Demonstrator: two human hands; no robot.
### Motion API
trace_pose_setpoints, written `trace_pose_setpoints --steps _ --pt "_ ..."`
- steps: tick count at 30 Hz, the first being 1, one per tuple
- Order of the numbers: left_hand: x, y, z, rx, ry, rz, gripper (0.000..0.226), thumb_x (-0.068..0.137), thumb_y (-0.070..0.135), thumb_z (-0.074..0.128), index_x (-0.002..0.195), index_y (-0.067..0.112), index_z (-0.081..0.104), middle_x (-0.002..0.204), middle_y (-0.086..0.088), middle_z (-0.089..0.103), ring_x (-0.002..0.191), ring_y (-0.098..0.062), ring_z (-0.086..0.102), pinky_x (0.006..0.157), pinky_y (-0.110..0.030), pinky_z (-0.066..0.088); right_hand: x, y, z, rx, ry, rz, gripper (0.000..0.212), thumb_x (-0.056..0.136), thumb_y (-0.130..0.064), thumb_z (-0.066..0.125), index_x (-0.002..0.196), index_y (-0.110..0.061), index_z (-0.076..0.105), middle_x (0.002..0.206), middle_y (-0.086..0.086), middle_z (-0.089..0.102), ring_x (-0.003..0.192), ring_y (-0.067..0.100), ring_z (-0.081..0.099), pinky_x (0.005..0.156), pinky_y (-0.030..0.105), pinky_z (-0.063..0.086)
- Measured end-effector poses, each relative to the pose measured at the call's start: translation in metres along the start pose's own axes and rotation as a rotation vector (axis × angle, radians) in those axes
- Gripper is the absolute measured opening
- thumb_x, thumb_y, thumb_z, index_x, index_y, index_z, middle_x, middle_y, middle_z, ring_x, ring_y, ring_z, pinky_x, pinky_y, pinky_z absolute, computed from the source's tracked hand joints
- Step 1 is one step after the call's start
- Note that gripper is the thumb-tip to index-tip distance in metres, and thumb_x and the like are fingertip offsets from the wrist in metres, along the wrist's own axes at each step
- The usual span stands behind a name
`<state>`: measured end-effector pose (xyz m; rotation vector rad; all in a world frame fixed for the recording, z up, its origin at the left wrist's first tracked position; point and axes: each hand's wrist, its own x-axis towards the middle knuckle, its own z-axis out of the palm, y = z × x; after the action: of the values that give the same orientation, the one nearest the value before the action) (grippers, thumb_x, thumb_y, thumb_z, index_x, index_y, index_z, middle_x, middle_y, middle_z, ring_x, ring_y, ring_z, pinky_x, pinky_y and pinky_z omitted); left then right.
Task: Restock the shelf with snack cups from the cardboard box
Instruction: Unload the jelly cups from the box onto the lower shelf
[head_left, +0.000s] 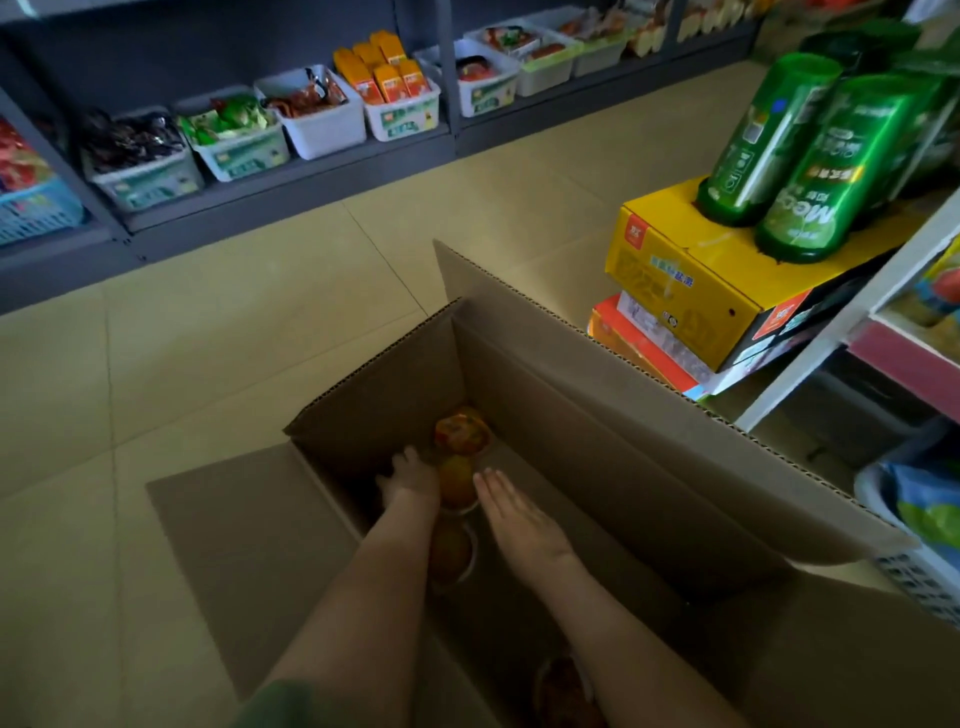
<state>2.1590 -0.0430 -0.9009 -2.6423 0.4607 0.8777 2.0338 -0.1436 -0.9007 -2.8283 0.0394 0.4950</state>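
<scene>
Head: snack cups (462, 434) in cardboard box (587, 410)

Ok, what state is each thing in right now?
Box, open, flaps spread, on the floor.
Cups, in the box, none lifted.
Left hand, in the box beside a cup, grip unclear.
Right hand, in the box, fingers straight, holding nothing.
Yellow carton, closed, green packs on top.

My box (571, 395) stands open: brown corrugated card, one long flap lying flat at 9 o'clock, the other raised at 3. On its dark bottom the cups sit lids up in a line from 12 towards 6: far cup (462, 432), orange-red lid; second cup (457, 488); third cup (451, 553); perhaps a fourth cup (563, 686), too dim to be sure.
</scene>
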Motion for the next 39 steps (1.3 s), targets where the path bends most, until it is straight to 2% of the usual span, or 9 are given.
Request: trace_pose_setpoints --steps 2,6,10,14,17,21,29,35,39 --pt "0.003 -0.002 -0.001 -0.021 -0.028 0.004 0.056 0.097 0.026 0.045 0.147 0.019 0.021 0.152 -0.014 0.014 0.139 -0.036 0.017 0.109 -0.054 0.021 0.005 -0.004 0.002 0.007 -0.014 -0.008 0.069 0.094 0.004 0.028 0.149 -0.008 -0.013 0.158 0.006 -0.015 0.145 0.017 -0.012 0.116 0.027 -0.001" --pt "0.007 -0.004 -0.002 -0.091 -0.12 0.043 0.052 0.095 0.027 0.047 0.143 0.014 0.031 0.145 -0.015 0.035 0.131 -0.032 0.037 0.104 -0.045 0.037 0.022 -0.008 0.008 0.089 -0.032 0.023 0.066 0.097 -0.001 0.028 0.149 -0.009 -0.011 0.158 0.007 -0.013 0.145 0.017 -0.011 0.116 0.026 -0.001" --pt "0.003 0.003 -0.002 0.019 -0.079 0.049 0.052 0.096 0.018 0.043 0.145 0.019 0.025 0.146 -0.017 0.021 0.132 -0.038 0.028 0.101 -0.051 0.038 0.035 -0.02 0.01 0.227 -0.123 0.119 0.08 0.095 -0.005 0.046 0.149 -0.01 -0.012 0.158 0.005 -0.014 0.146 0.019 -0.01 0.116 0.029 0.002" --pt "-0.001 0.004 0.003 0.125 -0.041 0.122 0.033 0.096 0.009 0.042 0.128 0.008 0.049 0.133 -0.013 0.048 0.119 -0.025 0.051 0.09 -0.034 0.046 0.042 -0.035 0.02 0.564 -0.171 0.205 0.067 0.099 -0.02 0.041 0.152 -0.017 -0.001 0.159 0.007 0.006 0.143 0.026 0.02 0.115 0.037 0.022" --pt "-0.008 0.002 -0.001 0.19 0.015 0.182 0.027 0.095 0.007 0.042 0.118 0.01 0.057 0.123 -0.01 0.057 0.11 -0.024 0.057 0.082 -0.032 0.049 0.034 -0.046 0.026 0.698 -0.031 0.233 0.043 0.1 -0.024 0.039 0.142 -0.018 0.036 0.131 0.009 0.052 0.112 0.023 0.053 0.085 0.022 0.042" --pt "-0.029 0.006 -0.024 0.134 0.175 0.286 0.027 0.094 0.019 0.049 0.12 0.018 0.052 0.117 -0.006 0.058 0.104 -0.023 0.059 0.077 -0.032 0.046 0.028 -0.042 0.007 0.957 0.264 0.352 0.028 0.098 -0.009 0.041 0.122 -0.015 0.056 0.098 -0.002 0.061 0.096 0.015 0.06 0.052 0.003 0.039" --pt "-0.111 0.015 -0.096 -0.302 0.572 0.342 0.016 0.091 0.018 0.05 0.105 0.016 0.056 0.103 -0.005 0.051 0.092 -0.025 0.057 0.066 -0.03 0.041 -0.007 -0.004 -0.101 0.868 0.419 0.252 0.03 0.091 -0.007 0.051 0.11 -0.026 0.066 0.101 -0.004 0.065 0.096 0.011 0.056 0.078 0.026 0.047" --pt "-0.203 0.039 -0.161 -0.437 0.881 0.42 0.012 0.09 0.017 0.051 0.081 0.024 0.05 0.086 0.004 0.048 0.078 -0.016 0.05 0.065 -0.03 0.041 -0.083 0.013 -0.192 0.791 0.623 0.124 0.032 0.085 -0.003 0.057 0.104 -0.026 0.069 0.098 -0.002 0.069 0.096 0.015 0.061 0.081 0.03 0.049" --pt "-0.273 0.081 -0.204 -0.541 0.98 0.505 0.011 0.092 0.019 0.051 0.083 0.023 0.056 0.089 0.001 0.056 0.079 -0.018 0.052 0.066 -0.033 0.042 -0.16 0.044 -0.25 0.708 0.782 0.067 0.038 0.084 -0.01 0.065 0.12 -0.021 0.062 0.115 -0.002 0.066 0.095 0.008 0.055 0.079 0.02 0.039"
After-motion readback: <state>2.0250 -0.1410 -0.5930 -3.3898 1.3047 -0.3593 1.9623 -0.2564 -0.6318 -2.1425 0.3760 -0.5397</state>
